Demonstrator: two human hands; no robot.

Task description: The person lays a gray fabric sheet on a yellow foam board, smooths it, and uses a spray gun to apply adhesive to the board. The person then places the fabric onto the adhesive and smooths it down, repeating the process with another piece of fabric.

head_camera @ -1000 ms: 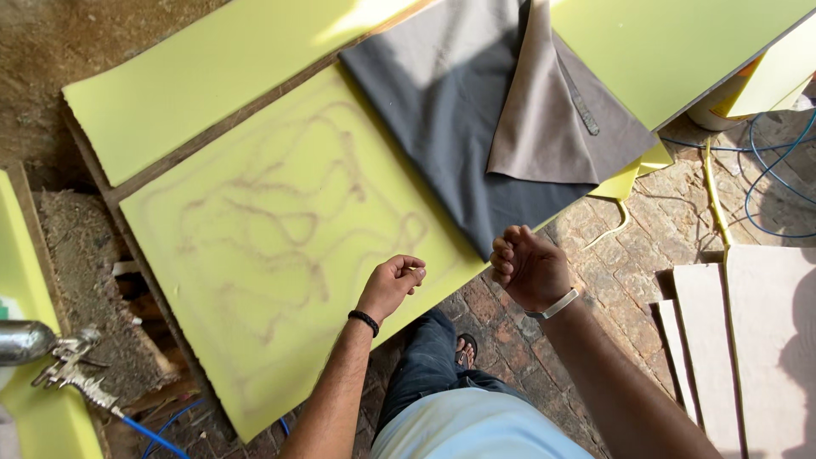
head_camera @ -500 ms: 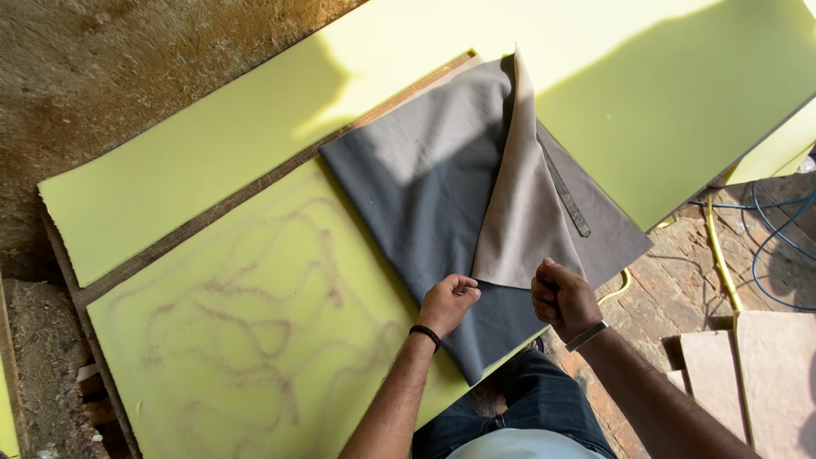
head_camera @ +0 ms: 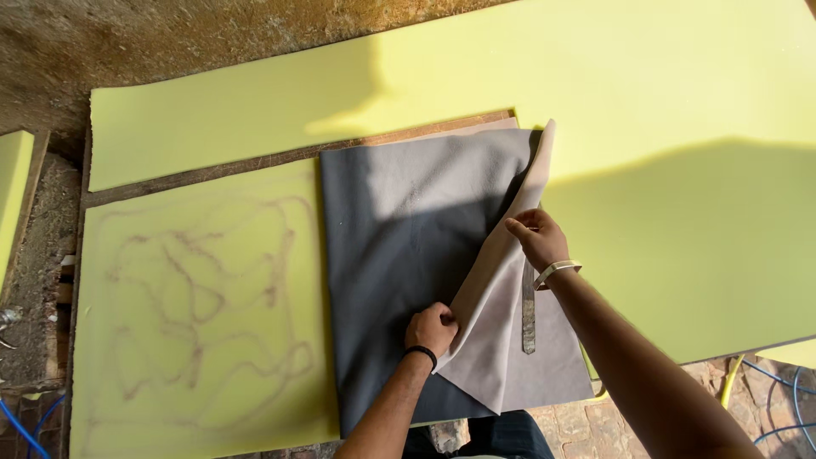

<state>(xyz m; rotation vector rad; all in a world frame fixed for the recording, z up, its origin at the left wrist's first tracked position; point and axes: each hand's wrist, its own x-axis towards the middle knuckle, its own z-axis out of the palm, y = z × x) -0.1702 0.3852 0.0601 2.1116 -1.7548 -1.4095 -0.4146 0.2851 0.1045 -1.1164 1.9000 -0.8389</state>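
Yellow foam sheets point(head_camera: 680, 153) cover our workbench; one point(head_camera: 195, 297) carries brown glue squiggles. Grey fabric point(head_camera: 399, 229) lies flat between them. Our left hand point(head_camera: 432, 328) and right hand point(head_camera: 537, 240) are both pinched closed on its folded-over flap point(head_camera: 497, 323).

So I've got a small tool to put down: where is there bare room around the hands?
Free: the sunlit yellow foam sheet right of the grey fabric, and the strip above it. The glue-streaked foam panel on the left bears nothing, but looks tacky. Crowded: the fabric, where the left hand and right hand grip the folded flap beside a metal ruler.
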